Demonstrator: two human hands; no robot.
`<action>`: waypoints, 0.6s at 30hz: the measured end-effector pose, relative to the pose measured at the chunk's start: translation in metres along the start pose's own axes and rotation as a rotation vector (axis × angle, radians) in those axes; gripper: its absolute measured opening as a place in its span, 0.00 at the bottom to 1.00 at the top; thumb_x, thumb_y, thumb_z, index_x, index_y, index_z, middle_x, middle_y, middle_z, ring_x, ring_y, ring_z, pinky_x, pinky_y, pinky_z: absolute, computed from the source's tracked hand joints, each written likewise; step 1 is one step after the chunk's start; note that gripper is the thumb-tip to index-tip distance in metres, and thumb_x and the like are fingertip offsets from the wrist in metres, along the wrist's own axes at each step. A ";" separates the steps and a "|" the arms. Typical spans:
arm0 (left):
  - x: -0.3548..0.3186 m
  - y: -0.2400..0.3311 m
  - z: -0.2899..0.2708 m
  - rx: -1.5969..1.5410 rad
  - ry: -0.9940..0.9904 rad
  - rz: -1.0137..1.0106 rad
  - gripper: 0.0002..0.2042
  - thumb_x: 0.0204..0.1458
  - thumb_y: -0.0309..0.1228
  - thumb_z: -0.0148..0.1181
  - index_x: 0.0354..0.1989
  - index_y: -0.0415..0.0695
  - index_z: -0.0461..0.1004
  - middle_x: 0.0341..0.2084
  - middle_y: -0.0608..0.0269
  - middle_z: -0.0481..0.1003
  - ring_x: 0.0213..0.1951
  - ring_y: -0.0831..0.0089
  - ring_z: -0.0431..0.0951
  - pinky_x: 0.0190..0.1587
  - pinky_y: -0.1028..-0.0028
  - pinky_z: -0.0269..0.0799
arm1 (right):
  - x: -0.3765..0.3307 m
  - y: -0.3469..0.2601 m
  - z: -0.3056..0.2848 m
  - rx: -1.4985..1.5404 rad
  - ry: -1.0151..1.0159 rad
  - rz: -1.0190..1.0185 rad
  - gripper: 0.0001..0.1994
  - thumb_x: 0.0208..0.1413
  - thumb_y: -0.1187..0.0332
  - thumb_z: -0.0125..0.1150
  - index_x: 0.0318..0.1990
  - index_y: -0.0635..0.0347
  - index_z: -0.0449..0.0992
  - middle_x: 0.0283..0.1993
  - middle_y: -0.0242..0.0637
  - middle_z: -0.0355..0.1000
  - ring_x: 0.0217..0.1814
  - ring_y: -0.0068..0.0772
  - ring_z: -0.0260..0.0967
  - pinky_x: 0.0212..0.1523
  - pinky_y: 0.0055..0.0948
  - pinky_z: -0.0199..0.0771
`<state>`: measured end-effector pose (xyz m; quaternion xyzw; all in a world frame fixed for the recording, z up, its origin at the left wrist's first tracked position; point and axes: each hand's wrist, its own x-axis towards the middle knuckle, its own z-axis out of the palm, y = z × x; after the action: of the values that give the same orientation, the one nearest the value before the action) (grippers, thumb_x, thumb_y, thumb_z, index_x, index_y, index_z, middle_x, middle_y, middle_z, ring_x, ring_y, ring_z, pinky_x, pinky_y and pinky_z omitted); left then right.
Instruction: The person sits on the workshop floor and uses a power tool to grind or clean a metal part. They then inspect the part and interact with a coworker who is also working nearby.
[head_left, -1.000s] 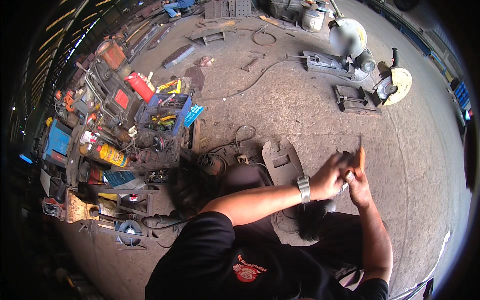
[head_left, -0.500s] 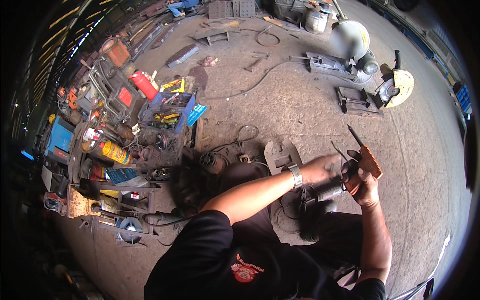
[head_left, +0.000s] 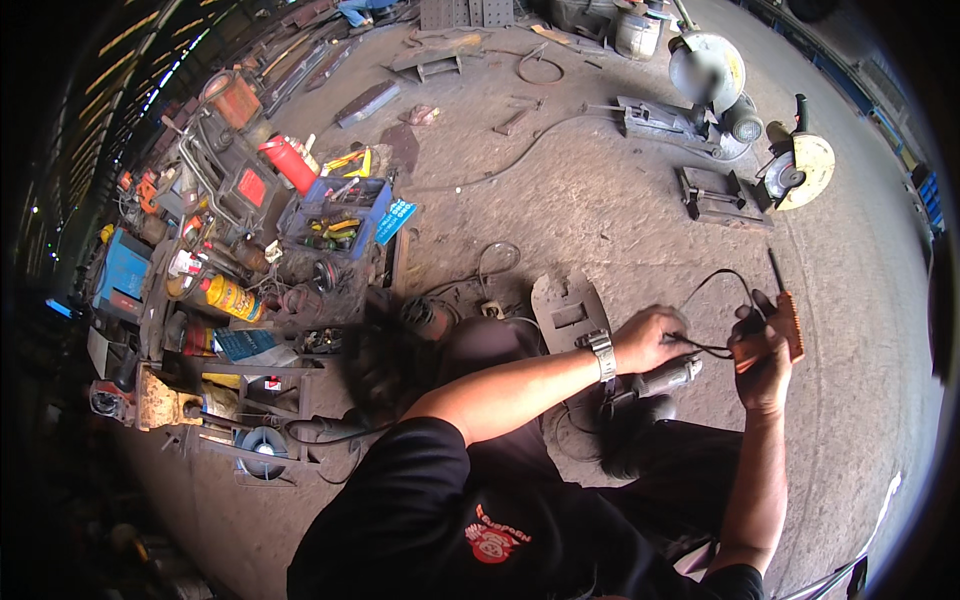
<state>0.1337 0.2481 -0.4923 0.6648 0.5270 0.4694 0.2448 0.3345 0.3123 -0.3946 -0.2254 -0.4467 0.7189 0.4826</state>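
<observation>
Over a dusty concrete workshop floor [head_left: 620, 210], we hold a thin black cable [head_left: 712, 285] between both hands. Our left hand [head_left: 648, 338], a metal wristwatch [head_left: 601, 356] on its wrist, is closed with the fingers pinching one end of the cable. Our right hand [head_left: 762, 362] is wrapped around a flat orange-brown tool with a dark thin rod at its top [head_left: 785, 318], held upright; the cable loops up between the two hands and comes back down to this tool. Just below our left hand, a grey angle grinder with a metal head [head_left: 662, 378] lies across our lap. A grey sheet-metal welding mask [head_left: 567, 312] lies on the floor beside our left forearm. Well apart on the left stands a blue plastic crate of hand tools [head_left: 338, 212], near a red cylinder [head_left: 289, 164] and a yellow spray can [head_left: 228, 297]. Far ahead sits a chop saw with a yellow disc [head_left: 800, 168].
</observation>
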 end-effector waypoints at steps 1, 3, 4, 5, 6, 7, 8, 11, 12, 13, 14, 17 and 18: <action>0.001 -0.001 -0.002 -0.001 0.116 0.082 0.12 0.48 0.36 0.72 0.32 0.41 0.79 0.43 0.54 0.78 0.49 0.55 0.78 0.52 0.63 0.73 | 0.001 -0.002 -0.001 0.021 0.013 -0.023 0.34 0.57 0.64 0.63 0.70 0.55 0.56 0.60 0.43 0.68 0.52 0.35 0.73 0.44 0.31 0.78; 0.004 -0.005 -0.007 0.028 0.247 0.097 0.15 0.46 0.33 0.74 0.39 0.41 0.77 0.47 0.53 0.74 0.51 0.56 0.76 0.54 0.64 0.72 | 0.003 -0.002 -0.016 0.115 -0.014 0.015 0.32 0.57 0.62 0.64 0.67 0.55 0.61 0.57 0.42 0.70 0.53 0.36 0.73 0.44 0.32 0.78; 0.005 -0.003 -0.009 0.070 0.345 0.109 0.17 0.45 0.33 0.74 0.42 0.41 0.76 0.46 0.52 0.74 0.51 0.56 0.76 0.54 0.65 0.72 | 0.003 -0.002 -0.018 0.137 -0.053 0.039 0.31 0.56 0.61 0.65 0.66 0.56 0.62 0.56 0.42 0.71 0.52 0.35 0.73 0.45 0.32 0.77; 0.007 -0.002 -0.010 0.112 0.443 0.120 0.20 0.45 0.33 0.74 0.45 0.41 0.75 0.46 0.51 0.74 0.51 0.56 0.76 0.54 0.65 0.72 | 0.003 -0.003 -0.020 0.159 -0.091 0.061 0.30 0.56 0.59 0.65 0.65 0.56 0.64 0.56 0.42 0.71 0.52 0.35 0.73 0.45 0.33 0.77; 0.012 -0.005 -0.011 0.119 0.538 0.155 0.28 0.47 0.35 0.75 0.55 0.41 0.69 0.46 0.53 0.75 0.49 0.61 0.77 0.53 0.68 0.73 | 0.002 -0.004 -0.021 0.181 -0.129 0.084 0.30 0.55 0.58 0.66 0.64 0.57 0.65 0.55 0.42 0.72 0.51 0.35 0.73 0.45 0.33 0.77; 0.011 -0.009 -0.008 0.020 0.435 -0.025 0.29 0.48 0.36 0.74 0.56 0.41 0.68 0.46 0.54 0.75 0.47 0.63 0.78 0.52 0.69 0.74 | 0.000 -0.006 -0.016 0.202 -0.150 0.090 0.30 0.55 0.58 0.66 0.63 0.57 0.66 0.54 0.42 0.73 0.50 0.35 0.73 0.46 0.33 0.77; 0.009 -0.019 -0.004 -0.075 0.334 -0.205 0.30 0.49 0.38 0.74 0.58 0.40 0.66 0.45 0.56 0.76 0.44 0.65 0.78 0.50 0.70 0.74 | -0.001 -0.009 -0.004 0.225 -0.176 0.098 0.30 0.54 0.57 0.67 0.62 0.58 0.67 0.53 0.42 0.73 0.49 0.34 0.73 0.46 0.34 0.76; 0.010 -0.035 0.002 -0.336 -0.061 -0.476 0.26 0.55 0.48 0.68 0.53 0.41 0.72 0.33 0.64 0.79 0.31 0.74 0.77 0.37 0.69 0.74 | 0.001 -0.007 -0.001 0.233 -0.140 0.063 0.29 0.53 0.56 0.67 0.60 0.59 0.69 0.52 0.42 0.74 0.46 0.34 0.74 0.46 0.34 0.76; 0.007 -0.037 0.003 -0.356 -0.193 -0.552 0.24 0.56 0.50 0.66 0.49 0.42 0.75 0.30 0.65 0.79 0.29 0.74 0.76 0.34 0.68 0.73 | 0.001 -0.006 -0.004 0.226 -0.109 0.042 0.29 0.53 0.56 0.67 0.60 0.59 0.69 0.51 0.42 0.74 0.45 0.34 0.74 0.46 0.34 0.76; 0.007 -0.031 0.002 -0.374 -0.330 -0.625 0.23 0.56 0.52 0.65 0.46 0.42 0.77 0.26 0.66 0.79 0.27 0.74 0.75 0.31 0.67 0.72 | 0.003 -0.009 -0.010 0.223 -0.119 0.045 0.29 0.53 0.56 0.67 0.60 0.59 0.69 0.52 0.41 0.74 0.46 0.34 0.74 0.46 0.34 0.76; 0.003 -0.029 0.007 -0.208 -0.327 -0.575 0.24 0.57 0.54 0.63 0.33 0.41 0.80 0.19 0.62 0.77 0.23 0.73 0.72 0.27 0.63 0.68 | 0.005 -0.014 -0.019 0.219 -0.129 0.047 0.29 0.54 0.56 0.67 0.60 0.59 0.69 0.52 0.40 0.74 0.46 0.34 0.74 0.46 0.34 0.76; 0.000 -0.017 -0.006 -0.043 -0.369 -0.406 0.24 0.57 0.51 0.64 0.29 0.38 0.79 0.18 0.55 0.76 0.22 0.70 0.73 0.27 0.62 0.68 | 0.003 -0.024 -0.024 0.128 0.029 -0.050 0.30 0.57 0.56 0.63 0.64 0.57 0.65 0.55 0.38 0.74 0.53 0.37 0.74 0.50 0.40 0.74; 0.000 -0.036 0.001 0.115 -0.352 -0.414 0.22 0.56 0.49 0.64 0.30 0.37 0.79 0.17 0.50 0.74 0.23 0.67 0.75 0.28 0.62 0.69 | 0.005 -0.028 -0.028 0.127 0.095 -0.032 0.29 0.58 0.56 0.61 0.64 0.55 0.64 0.55 0.39 0.74 0.57 0.39 0.72 0.54 0.44 0.72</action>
<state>0.1177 0.2600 -0.5227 0.6272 0.6269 0.2559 0.3850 0.3669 0.3320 -0.3842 -0.2210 -0.3806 0.7264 0.5279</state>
